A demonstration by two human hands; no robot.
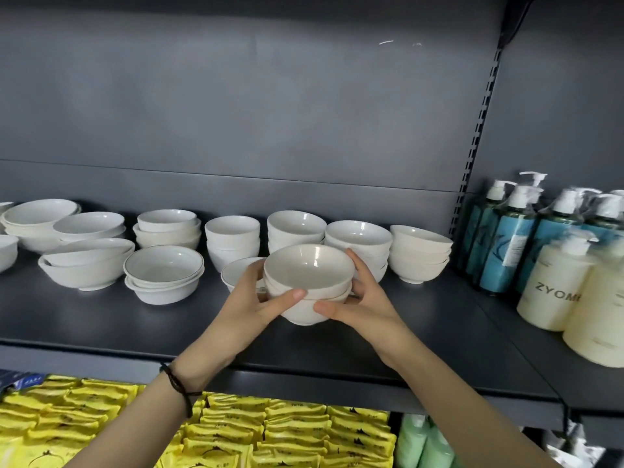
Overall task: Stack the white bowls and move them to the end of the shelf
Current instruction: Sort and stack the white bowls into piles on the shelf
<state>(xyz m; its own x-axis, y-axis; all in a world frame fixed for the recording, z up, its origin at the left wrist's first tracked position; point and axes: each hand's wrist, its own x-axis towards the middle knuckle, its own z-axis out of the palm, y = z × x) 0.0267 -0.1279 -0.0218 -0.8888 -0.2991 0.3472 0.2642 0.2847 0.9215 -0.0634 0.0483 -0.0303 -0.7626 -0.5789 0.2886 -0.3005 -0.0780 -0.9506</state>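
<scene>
A short stack of white bowls (308,275) is held between both hands at the middle of the dark shelf (101,319). My left hand (256,298) grips its left side, thumb across the front. My right hand (361,298) grips its right side, thumb on the lower bowl, fingers behind the rim. Whether the stack's foot touches the shelf board I cannot tell. Behind it stand more white bowl stacks (420,253) along the back, and a single bowl (236,270) is partly hidden by my left hand.
Wider white bowls and dishes (87,265) fill the shelf's left part. Teal and cream pump bottles (557,282) crowd the right end, beyond an upright post (472,157). Bare shelf board lies in front of the bowls. Yellow packets (270,434) fill the shelf below.
</scene>
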